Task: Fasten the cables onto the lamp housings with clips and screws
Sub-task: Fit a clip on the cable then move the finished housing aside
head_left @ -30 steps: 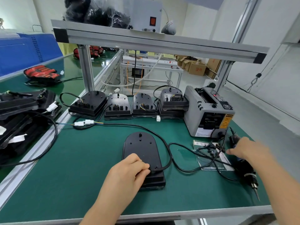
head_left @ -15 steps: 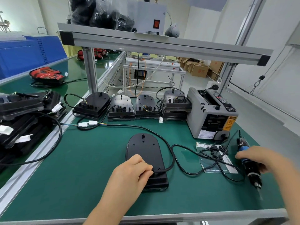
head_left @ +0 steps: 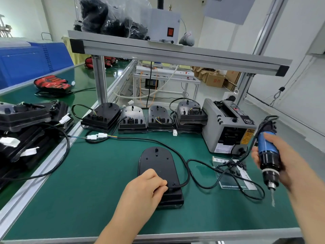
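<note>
Centrally, lamp housing (head_left: pixel 158 166) lay flat on green mat (head_left: pixel 88 191). Left hand (head_left: pixel 146 189) rested on its near end, curled fingers pinching cable (head_left: pixel 137 138) where it met housing. Right hand (head_left: pixel 283 162) gripped blue electric screwdriver (head_left: pixel 268 155), held off mat at right, bit pointing down. Clip bag (head_left: pixel 233 171) lay between.

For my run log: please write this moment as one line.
phase: pre-screwing | left hand: holds cable on lamp housing | right hand: grips screwdriver above table, bit down

On the grey tape dispenser (head_left: pixel 226 131), a yellow warning-triangle label (head_left: pixel 247 137), lettering illegible.
</note>
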